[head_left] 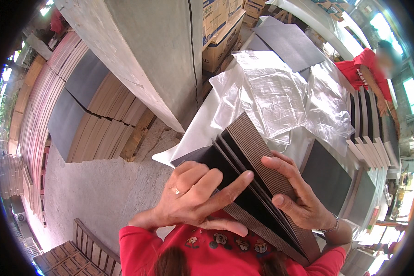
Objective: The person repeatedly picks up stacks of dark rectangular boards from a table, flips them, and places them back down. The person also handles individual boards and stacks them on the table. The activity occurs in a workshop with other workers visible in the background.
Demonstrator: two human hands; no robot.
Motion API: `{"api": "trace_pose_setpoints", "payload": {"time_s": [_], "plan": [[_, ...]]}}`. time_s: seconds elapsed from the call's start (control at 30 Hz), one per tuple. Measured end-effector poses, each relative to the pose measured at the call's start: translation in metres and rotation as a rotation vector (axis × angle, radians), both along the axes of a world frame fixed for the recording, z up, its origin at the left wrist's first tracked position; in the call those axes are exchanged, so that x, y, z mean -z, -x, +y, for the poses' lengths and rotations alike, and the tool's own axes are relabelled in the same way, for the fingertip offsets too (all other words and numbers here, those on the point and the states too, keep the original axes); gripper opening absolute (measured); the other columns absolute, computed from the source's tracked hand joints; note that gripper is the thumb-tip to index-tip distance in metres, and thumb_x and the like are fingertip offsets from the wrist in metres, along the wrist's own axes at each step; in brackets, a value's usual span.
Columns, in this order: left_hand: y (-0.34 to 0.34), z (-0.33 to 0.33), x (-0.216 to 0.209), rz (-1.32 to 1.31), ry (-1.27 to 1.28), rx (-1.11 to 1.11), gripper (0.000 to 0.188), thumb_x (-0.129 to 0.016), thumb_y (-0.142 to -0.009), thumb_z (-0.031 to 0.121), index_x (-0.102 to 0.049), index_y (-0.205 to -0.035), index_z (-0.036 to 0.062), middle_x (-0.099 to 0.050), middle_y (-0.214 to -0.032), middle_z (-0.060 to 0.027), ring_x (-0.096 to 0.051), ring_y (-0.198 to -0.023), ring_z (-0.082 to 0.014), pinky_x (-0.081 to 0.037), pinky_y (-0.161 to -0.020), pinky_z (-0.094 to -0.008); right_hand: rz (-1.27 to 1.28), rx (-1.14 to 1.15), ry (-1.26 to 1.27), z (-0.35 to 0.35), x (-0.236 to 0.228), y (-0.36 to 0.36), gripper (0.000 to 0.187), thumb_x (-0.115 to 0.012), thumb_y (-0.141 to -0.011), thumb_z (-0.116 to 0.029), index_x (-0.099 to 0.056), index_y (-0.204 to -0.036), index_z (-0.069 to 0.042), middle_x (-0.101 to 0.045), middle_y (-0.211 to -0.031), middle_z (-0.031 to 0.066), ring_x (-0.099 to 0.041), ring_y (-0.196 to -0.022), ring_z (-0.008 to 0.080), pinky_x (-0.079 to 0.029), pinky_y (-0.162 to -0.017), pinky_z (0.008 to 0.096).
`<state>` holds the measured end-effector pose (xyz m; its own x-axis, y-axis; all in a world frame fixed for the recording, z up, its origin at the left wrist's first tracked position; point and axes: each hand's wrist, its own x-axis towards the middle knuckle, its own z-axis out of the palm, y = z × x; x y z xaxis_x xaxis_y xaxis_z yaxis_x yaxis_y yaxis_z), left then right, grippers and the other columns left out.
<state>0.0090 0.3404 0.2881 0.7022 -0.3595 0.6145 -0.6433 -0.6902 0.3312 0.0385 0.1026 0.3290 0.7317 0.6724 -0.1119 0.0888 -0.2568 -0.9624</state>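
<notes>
A thick bundle of thin dark sheets with brown-grey edges [257, 158] stands tilted on edge against my body. My right hand [304, 203] is closed on the bundle's right part, thumb and fingers on its layered edges. To its left, a few sheets are fanned apart, with dark faces showing in the gaps. My left hand [193, 195], a ring on one finger, lies over the bundle's left side. Its index finger is stretched out, the tip at the fanned sheet edges, while other fingers curl loosely. Nothing shows held in it. The bundle's lower end is partly hidden by my right arm.
Clear plastic film [271, 96] lies on a white-covered table, beside dark panels [326, 172]. A concrete pillar [156, 55] rises ahead. Stacked boards [92, 115] stand left, cartons [223, 34] behind. At right, a co-worker in red [365, 69] touches upright panels [370, 124].
</notes>
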Motion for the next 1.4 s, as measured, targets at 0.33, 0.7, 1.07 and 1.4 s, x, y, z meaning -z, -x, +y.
{"api": "trace_pose_setpoints", "payload": {"time_s": [0.33,0.7,1.07,1.4], "plan": [[-0.014,-0.006,-0.001,-0.019,-0.002,0.106,0.084,-0.051,-0.059,0.080,-0.067,-0.104,0.0107,-0.047,-0.085,-0.0017,-0.050,-0.078,-0.0163,-0.039,-0.075,-0.0312,-0.032,-0.008,-0.013,-0.001,0.003,0.002,0.053,-0.052,-0.094,-0.018,-0.032,-0.141,-0.002,-0.028,-0.144,0.0126,-0.018,-0.138,0.0261,-0.020,-0.111,0.0386],[-0.012,-0.003,-0.010,0.050,-0.071,0.095,0.091,-0.054,-0.061,0.076,-0.062,-0.121,0.0073,-0.042,-0.080,-0.0014,-0.047,-0.074,-0.0129,-0.039,-0.067,-0.0252,-0.063,-0.017,0.002,-0.003,0.003,-0.001,0.054,-0.053,-0.093,-0.018,-0.032,-0.140,-0.001,-0.033,-0.144,0.0079,-0.020,-0.138,0.0267,-0.020,-0.111,0.0398],[-0.008,-0.005,-0.006,0.049,-0.067,0.066,0.102,-0.054,-0.043,0.082,-0.067,-0.115,0.0102,-0.039,-0.082,-0.0004,-0.044,-0.077,-0.0156,-0.036,-0.068,-0.0315,-0.071,-0.018,-0.008,-0.003,0.003,-0.001,0.054,-0.053,-0.093,-0.019,-0.032,-0.140,-0.002,-0.034,-0.143,0.0073,-0.019,-0.138,0.0259,-0.019,-0.112,0.0391],[-0.014,-0.001,0.003,-0.106,0.083,0.127,0.084,-0.059,-0.062,0.074,-0.067,-0.111,0.0065,-0.041,-0.103,-0.0076,-0.042,-0.086,-0.0199,-0.046,-0.071,-0.0313,-0.007,-0.005,-0.025,-0.002,0.000,-0.002,0.054,-0.053,-0.094,-0.019,-0.032,-0.141,-0.002,-0.030,-0.143,0.0108,-0.017,-0.139,0.0244,-0.019,-0.112,0.0375]]}}
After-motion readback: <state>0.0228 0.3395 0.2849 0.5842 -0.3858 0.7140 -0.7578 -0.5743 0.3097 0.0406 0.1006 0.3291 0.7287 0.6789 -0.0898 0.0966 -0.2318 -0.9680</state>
